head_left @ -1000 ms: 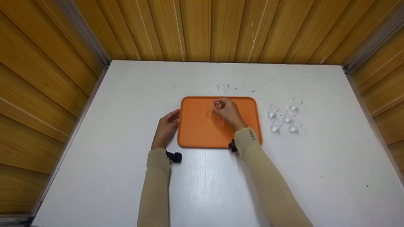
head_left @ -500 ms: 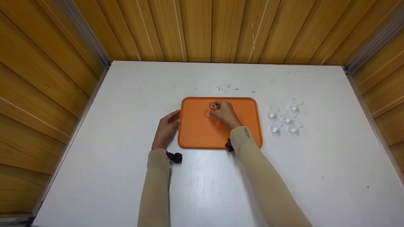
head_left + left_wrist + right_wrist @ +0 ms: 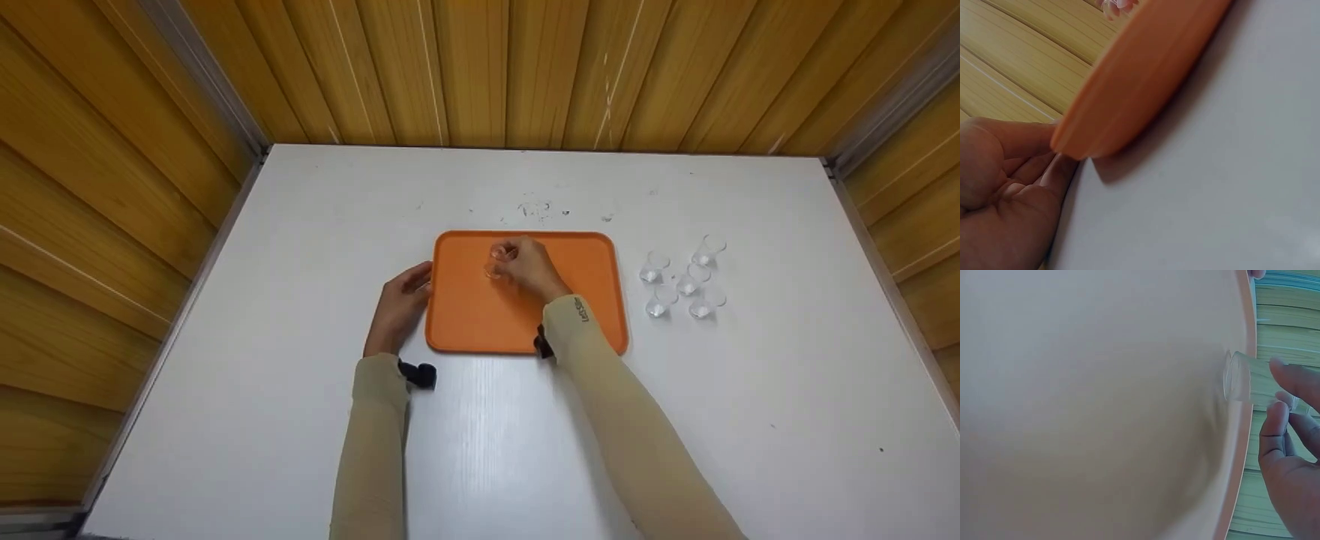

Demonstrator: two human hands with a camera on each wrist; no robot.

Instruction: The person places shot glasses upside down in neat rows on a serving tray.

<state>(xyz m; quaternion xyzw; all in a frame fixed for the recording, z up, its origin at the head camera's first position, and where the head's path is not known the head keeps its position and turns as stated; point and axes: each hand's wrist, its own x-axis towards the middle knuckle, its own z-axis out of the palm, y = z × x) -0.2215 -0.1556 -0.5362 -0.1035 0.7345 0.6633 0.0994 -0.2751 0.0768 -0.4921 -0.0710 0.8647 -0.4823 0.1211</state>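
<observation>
My right hand (image 3: 531, 266) is over the upper-left part of an orange tray (image 3: 480, 322), pinching a small clear cup (image 3: 1244, 379) between thumb and fingertips. In the right wrist view, the cup's round end is right at the tray surface, and the fingers hold it near its other end. At the tray's left edge rests my left hand (image 3: 397, 306), its fingers relaxed. The left wrist view has its finger and thumb tips right at the tray wall (image 3: 1129, 84), partly hidden behind it.
Several clear cups, among them a front one (image 3: 703, 304) and a back one (image 3: 709, 250), stand grouped right of the tray on the white table (image 3: 225, 375). Wooden panel walls (image 3: 480, 75) enclose the table at the back and sides.
My right hand has moved left and slightly down over the tray with the cup, which is now close over its surface. The left hand has stayed at the tray's edge.
</observation>
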